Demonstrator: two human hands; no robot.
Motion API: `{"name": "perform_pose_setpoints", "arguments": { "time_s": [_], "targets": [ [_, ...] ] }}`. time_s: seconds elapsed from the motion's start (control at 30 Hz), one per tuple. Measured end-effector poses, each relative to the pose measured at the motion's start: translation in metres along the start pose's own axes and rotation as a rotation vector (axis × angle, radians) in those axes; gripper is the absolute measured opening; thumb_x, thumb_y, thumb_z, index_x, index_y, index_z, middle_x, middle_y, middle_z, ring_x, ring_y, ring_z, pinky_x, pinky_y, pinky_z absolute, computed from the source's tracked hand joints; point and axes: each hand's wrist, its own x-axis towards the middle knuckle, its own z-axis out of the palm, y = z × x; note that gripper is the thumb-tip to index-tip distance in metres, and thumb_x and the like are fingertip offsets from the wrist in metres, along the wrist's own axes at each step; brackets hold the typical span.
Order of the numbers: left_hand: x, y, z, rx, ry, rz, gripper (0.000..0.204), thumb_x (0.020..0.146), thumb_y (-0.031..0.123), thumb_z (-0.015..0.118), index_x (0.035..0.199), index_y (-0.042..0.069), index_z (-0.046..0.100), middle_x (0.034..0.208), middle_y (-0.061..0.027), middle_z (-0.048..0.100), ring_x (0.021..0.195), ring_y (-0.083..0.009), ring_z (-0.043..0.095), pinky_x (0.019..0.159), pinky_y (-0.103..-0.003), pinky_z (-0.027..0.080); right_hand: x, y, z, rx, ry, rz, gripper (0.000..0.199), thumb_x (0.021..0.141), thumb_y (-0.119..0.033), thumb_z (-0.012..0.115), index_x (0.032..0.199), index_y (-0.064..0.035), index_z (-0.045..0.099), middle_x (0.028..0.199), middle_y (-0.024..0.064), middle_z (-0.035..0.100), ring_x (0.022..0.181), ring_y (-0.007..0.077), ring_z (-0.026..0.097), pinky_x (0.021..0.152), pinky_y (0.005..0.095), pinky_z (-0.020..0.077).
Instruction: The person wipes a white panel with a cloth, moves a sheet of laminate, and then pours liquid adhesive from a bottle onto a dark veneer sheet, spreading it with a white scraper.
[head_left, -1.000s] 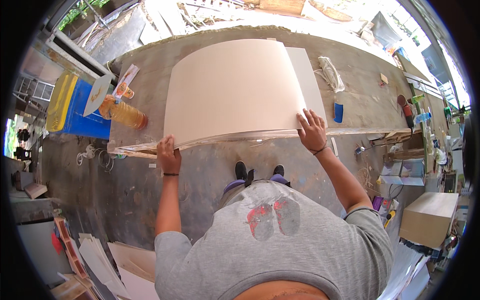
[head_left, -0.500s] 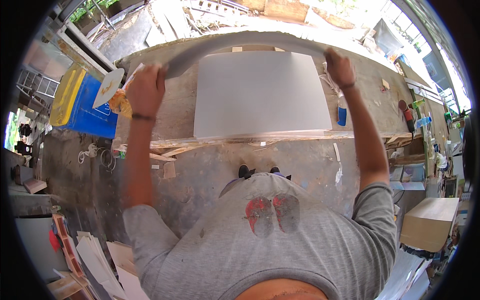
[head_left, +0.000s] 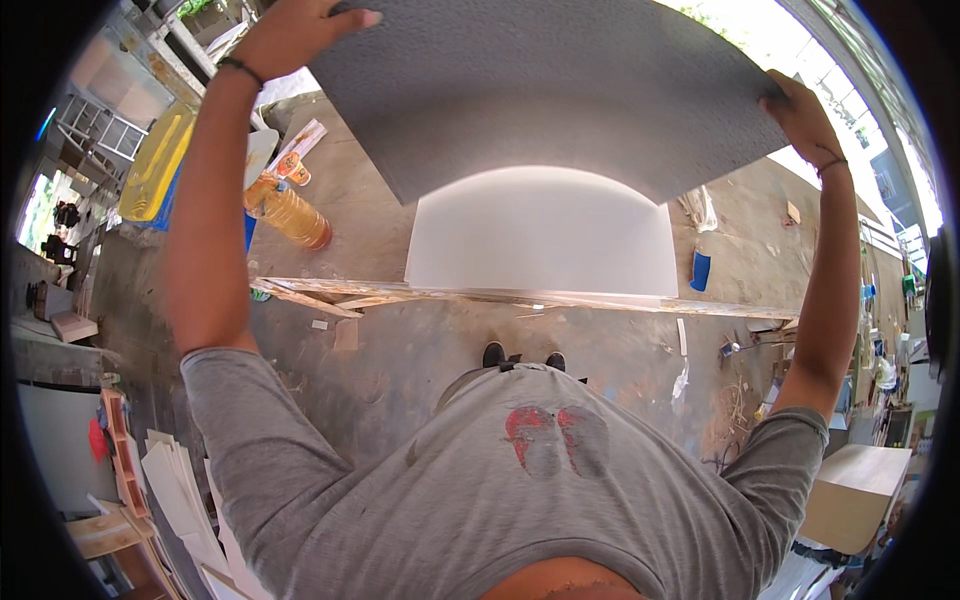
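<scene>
A large dark grey sheet [head_left: 540, 95] with a textured face is held up between my two hands, bowed along its lower edge. My left hand [head_left: 300, 38] grips its left side, the thumb lying over the face. At the right edge, my right hand [head_left: 800, 115] pinches the sheet near its corner. Below and behind it, a stack of white sheets [head_left: 540, 245] lies on the workbench [head_left: 360, 235], its far part hidden by the raised sheet.
To the left on the bench are a plastic bottle of orange-brown liquid [head_left: 300, 220] and an orange-and-white cup [head_left: 293, 168]. A blue object [head_left: 701, 270] and a whitish cloth-like bundle [head_left: 700, 210] lie right of the stack. Beyond the left end stands a yellow-lidded blue bin [head_left: 158, 165].
Both hands have risen and spread apart, lifting the grey sheet from nearly edge-on so that its broad face now shows. My left arm no longer covers the bottle.
</scene>
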Motion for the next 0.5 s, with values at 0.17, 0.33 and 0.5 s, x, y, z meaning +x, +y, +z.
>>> {"name": "perform_pose_setpoints", "arguments": {
  "time_s": [0.17, 0.33, 0.5],
  "targets": [
    [0.023, -0.017, 0.037, -0.087, 0.151, 0.069, 0.042, 0.074, 0.035, 0.069, 0.069, -0.004, 0.053, 0.059, -0.0177, 0.048, 0.056, -0.024, 0.049, 0.055, -0.039, 0.039, 0.007, 0.006, 0.015, -0.081, -0.037, 0.079, 0.047, 0.085, -0.02, 0.059, 0.127, -0.0005, 0.048, 0.121, 0.0197, 0.056, 0.114, 0.0296, 0.052, 0.099, 0.0361, 0.0366],
    [0.015, -0.024, 0.061, -0.671, 0.305, -0.136, 0.048, 0.071, 0.045, 0.074, 0.07, 0.001, 0.055, 0.059, -0.0024, 0.051, 0.055, -0.0112, 0.045, 0.05, -0.028, 0.037, 0.034, 0.076, 0.036, 0.04, 0.109, -0.079, 0.046, 0.086, -0.021, 0.058, 0.126, -0.0006, 0.049, 0.124, 0.0177, 0.055, 0.116, 0.0263, 0.051, 0.1, 0.0339, 0.0357],
    [-0.019, -0.005, 0.174, -1.022, 0.514, -0.329, 0.059, 0.076, 0.053, 0.067, 0.093, -0.002, 0.059, 0.08, -0.0055, 0.061, 0.075, -0.0099, 0.053, 0.067, -0.025, 0.043, 0.02, 0.09, 0.026, -0.055, 0.2, 0.051, 0.042, 0.087, -0.025, 0.058, 0.121, -0.0009, 0.053, 0.119, 0.0145, 0.057, 0.112, 0.0236, 0.052, 0.097, 0.033, 0.037]
  ]
}}
